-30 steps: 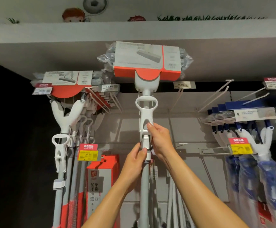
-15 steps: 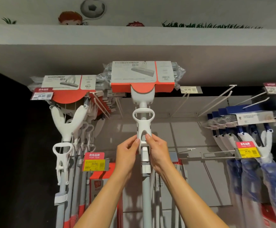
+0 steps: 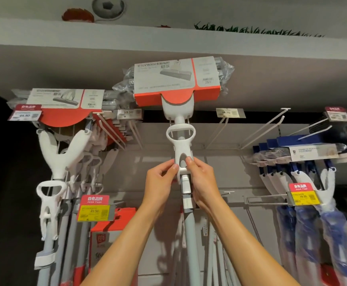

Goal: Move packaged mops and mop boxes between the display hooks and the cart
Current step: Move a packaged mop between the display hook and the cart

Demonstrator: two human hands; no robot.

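A packaged mop (image 3: 177,81) with a grey-and-orange card sleeve and a white handle piece stands upright in the middle, head up near the ceiling soffit. My left hand (image 3: 160,182) and my right hand (image 3: 202,182) both grip the white squeeze lever on its shaft, thumbs and fingers pinched round it from either side. The grey shaft (image 3: 190,240) runs down between my forearms. A white display hook (image 3: 222,129) juts out just right of the mop head, under a price tag.
More packaged mops of the same kind (image 3: 63,104) hang at the left. An orange mop box (image 3: 106,240) stands below a yellow price tag. Blue-packaged mops (image 3: 304,153) hang at the right, with bare white hooks (image 3: 271,124) between. The shelf soffit (image 3: 168,50) is close overhead.
Both hands slid up the shaft onto the white lever. The mop head has come lower and closer to the hook row, while the view tilted slightly upward.
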